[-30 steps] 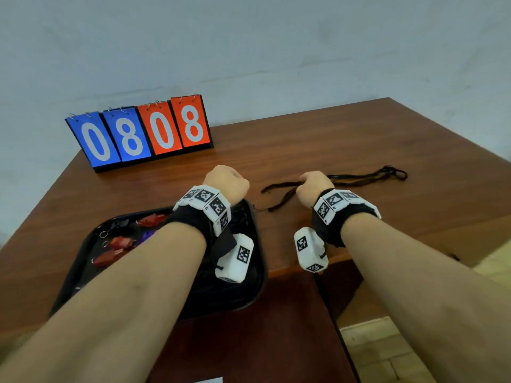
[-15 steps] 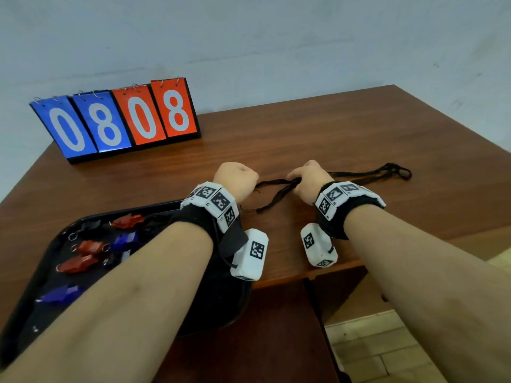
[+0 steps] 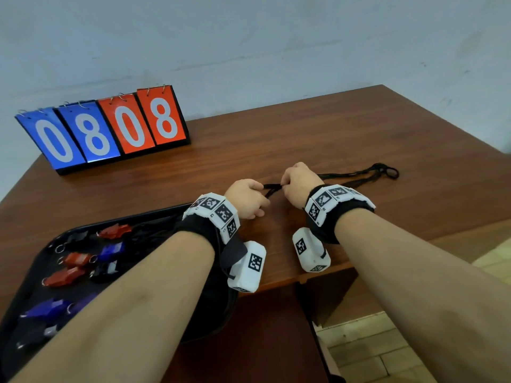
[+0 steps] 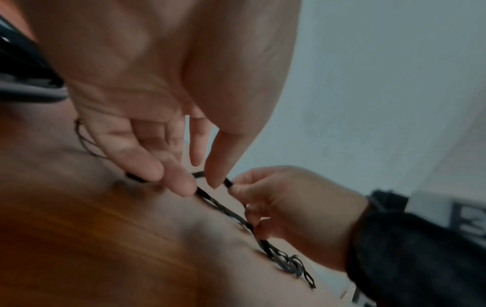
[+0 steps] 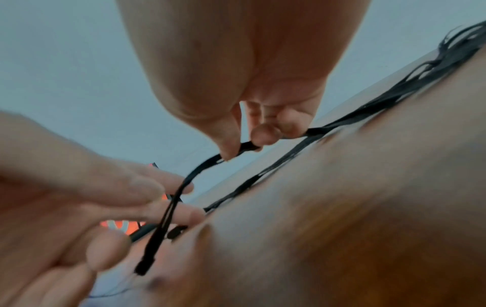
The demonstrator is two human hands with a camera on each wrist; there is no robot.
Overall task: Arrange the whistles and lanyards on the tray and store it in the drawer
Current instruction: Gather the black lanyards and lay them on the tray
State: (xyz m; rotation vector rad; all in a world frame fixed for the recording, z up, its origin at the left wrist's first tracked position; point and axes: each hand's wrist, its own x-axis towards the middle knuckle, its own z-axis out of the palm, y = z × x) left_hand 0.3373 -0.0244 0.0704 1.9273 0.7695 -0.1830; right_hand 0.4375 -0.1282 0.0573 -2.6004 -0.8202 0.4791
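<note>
With both hands (image 3: 272,190) pinching the lanyards (image 3: 359,176), we should gather the cords evenly before lifting them to the tray (image 3: 36,268)

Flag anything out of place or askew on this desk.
The black lanyards lie off the tray, strung loosely across the desk in a bunch with a tangled far end. The left hand and right hand pinch its near end. Whistles sit scattered on the tray.

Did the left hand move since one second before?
Yes. The left hand went right, off the tray, toward the right hand, and now pinches the lanyards.
</note>
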